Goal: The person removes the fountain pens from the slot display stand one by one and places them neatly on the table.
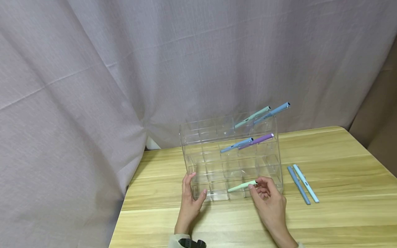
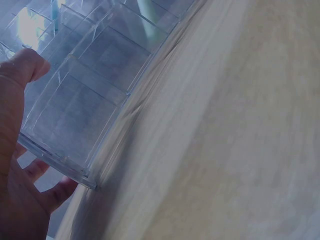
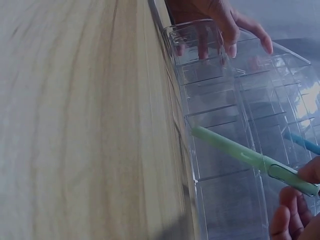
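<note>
A clear tiered pen rack [image 1: 214, 168] with square compartments stands on the table. My left hand [image 1: 190, 203] grips its lower left side; in the left wrist view the thumb lies over the front and the other fingers are on the outer side. Between thumb and fingers, my right hand [image 1: 269, 203] pinches a light green pen [image 1: 242, 186] by its clip end. That pen's other end is in a compartment of the lowest row, as the right wrist view shows the light green pen [image 3: 235, 149] slanting into it.
Higher in the rack are a blue pen [image 1: 237, 145], a purple pen [image 1: 260, 140], a green pen [image 1: 252, 117] and another blue pen [image 1: 276, 112]. A dark blue pen [image 1: 298, 185] and a pale blue pen [image 1: 306, 183] lie right of it on the wooden table [image 1: 347, 165]. A curtain [image 1: 198, 62] hangs behind.
</note>
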Available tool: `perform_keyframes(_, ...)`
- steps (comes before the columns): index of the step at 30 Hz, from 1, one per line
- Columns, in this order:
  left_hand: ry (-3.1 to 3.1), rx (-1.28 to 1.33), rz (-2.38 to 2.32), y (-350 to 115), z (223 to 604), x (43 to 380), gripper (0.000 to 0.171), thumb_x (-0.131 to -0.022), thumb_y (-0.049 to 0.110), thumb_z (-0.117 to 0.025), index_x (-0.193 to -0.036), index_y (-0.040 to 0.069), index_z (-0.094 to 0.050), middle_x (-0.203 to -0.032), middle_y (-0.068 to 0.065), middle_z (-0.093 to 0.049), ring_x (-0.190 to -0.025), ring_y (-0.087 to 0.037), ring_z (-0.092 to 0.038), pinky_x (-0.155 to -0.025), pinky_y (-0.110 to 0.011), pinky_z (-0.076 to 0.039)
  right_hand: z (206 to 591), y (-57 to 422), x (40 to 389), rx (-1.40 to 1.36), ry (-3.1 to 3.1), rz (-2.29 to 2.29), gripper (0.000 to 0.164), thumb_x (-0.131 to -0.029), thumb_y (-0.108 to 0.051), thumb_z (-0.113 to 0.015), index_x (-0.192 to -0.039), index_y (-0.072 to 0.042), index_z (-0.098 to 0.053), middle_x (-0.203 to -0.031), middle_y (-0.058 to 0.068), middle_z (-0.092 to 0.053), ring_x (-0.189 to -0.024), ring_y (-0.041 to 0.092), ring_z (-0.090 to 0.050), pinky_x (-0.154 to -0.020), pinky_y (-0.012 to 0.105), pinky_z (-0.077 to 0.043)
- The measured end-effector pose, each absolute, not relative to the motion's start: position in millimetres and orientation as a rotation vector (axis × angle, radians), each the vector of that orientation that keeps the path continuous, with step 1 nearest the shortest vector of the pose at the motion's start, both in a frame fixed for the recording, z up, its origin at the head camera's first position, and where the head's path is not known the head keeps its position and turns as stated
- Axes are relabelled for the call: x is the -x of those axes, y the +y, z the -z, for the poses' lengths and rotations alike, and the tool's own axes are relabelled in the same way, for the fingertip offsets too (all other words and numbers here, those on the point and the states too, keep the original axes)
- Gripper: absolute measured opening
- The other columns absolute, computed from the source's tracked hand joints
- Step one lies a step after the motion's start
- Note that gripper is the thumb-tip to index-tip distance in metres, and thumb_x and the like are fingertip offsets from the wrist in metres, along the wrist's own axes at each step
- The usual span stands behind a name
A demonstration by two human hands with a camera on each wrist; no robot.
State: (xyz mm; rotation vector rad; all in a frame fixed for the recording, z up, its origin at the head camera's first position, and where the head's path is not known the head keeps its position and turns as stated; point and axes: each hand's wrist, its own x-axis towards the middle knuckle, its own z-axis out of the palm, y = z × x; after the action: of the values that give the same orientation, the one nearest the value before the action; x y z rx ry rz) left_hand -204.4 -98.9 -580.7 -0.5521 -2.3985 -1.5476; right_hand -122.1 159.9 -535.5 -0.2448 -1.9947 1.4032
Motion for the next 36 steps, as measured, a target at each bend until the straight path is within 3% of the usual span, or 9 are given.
perform_keyframes(7,-2.387,0.562,1.543,-97,579,205,0.075,-0.096,0.016,-0.077,-0.158,0.030,-0.039,-0.174,-0.020,-0.025,-0.161,-0.057,-0.023,-0.121,-0.084,-0.029,529,165,122,0.060,-1.831,-1.442,0.034,-0.086,0.016,-0.078,-0.117,0.002,-0.072,-0.094,0.010,-0.072,-0.078,0.002,-0.066,-0.066,0.009,-0.056)
perform_keyframes(11,-2.391,0.549,1.546,-97,580,205,0.074,-0.096,0.016,-0.077,-0.158,0.030,-0.039,-0.174,-0.021,-0.025,-0.160,-0.059,-0.025,-0.119,-0.085,-0.030,520,171,120,0.015,-1.740,-1.540,0.034,-0.088,0.021,-0.072,-0.120,0.010,-0.068,-0.103,0.000,-0.070,-0.088,0.004,-0.068,-0.075,0.011,-0.060)
perform_keyframes(13,-2.392,0.545,1.545,-96,580,205,0.074,-0.096,0.017,-0.077,-0.158,0.029,-0.039,-0.174,-0.022,-0.025,-0.159,-0.060,-0.025,-0.118,-0.086,-0.030,516,175,121,-0.027,-1.653,-1.600,0.033,-0.088,0.025,-0.067,-0.120,0.017,-0.064,-0.106,0.001,-0.069,-0.091,0.007,-0.068,-0.078,0.012,-0.061)
perform_keyframes(17,-2.389,0.550,1.545,-96,581,205,0.074,-0.096,0.017,-0.077,-0.158,0.028,-0.039,-0.174,-0.022,-0.025,-0.159,-0.060,-0.025,-0.118,-0.086,-0.030,508,183,121,-0.060,-1.511,-1.660,0.031,-0.089,0.026,-0.063,-0.120,0.024,-0.061,-0.106,0.004,-0.071,-0.093,0.009,-0.068,-0.081,0.013,-0.061)
perform_keyframes(24,-2.396,0.544,1.556,-97,581,205,0.074,-0.095,0.015,-0.078,-0.158,0.024,-0.040,-0.175,-0.021,-0.024,-0.161,-0.058,-0.024,-0.120,-0.084,-0.029,502,197,122,-0.040,-1.443,-1.644,0.026,-0.094,0.021,-0.060,-0.120,0.024,-0.064,-0.106,0.002,-0.075,-0.094,0.009,-0.070,-0.084,0.012,-0.061)
perform_keyframes(31,-2.396,0.543,1.552,-97,581,204,0.074,-0.096,0.016,-0.077,-0.158,0.027,-0.039,-0.176,-0.020,-0.023,-0.162,-0.057,-0.022,-0.121,-0.084,-0.029,504,206,120,-0.036,-1.426,-1.772,0.028,-0.102,0.015,-0.056,-0.128,0.024,-0.057,-0.114,0.006,-0.069,-0.081,0.009,-0.076,-0.073,0.019,-0.065)
perform_keyframes(36,-2.396,0.544,1.551,-99,582,204,0.074,-0.096,0.016,-0.077,-0.158,0.030,-0.038,-0.176,-0.020,-0.023,-0.162,-0.057,-0.023,-0.121,-0.084,-0.028,506,208,119,0.041,-1.409,-1.827,0.025,-0.102,0.013,-0.057,-0.124,0.024,-0.052,-0.112,0.007,-0.068,-0.080,0.006,-0.073,-0.068,0.017,-0.063)
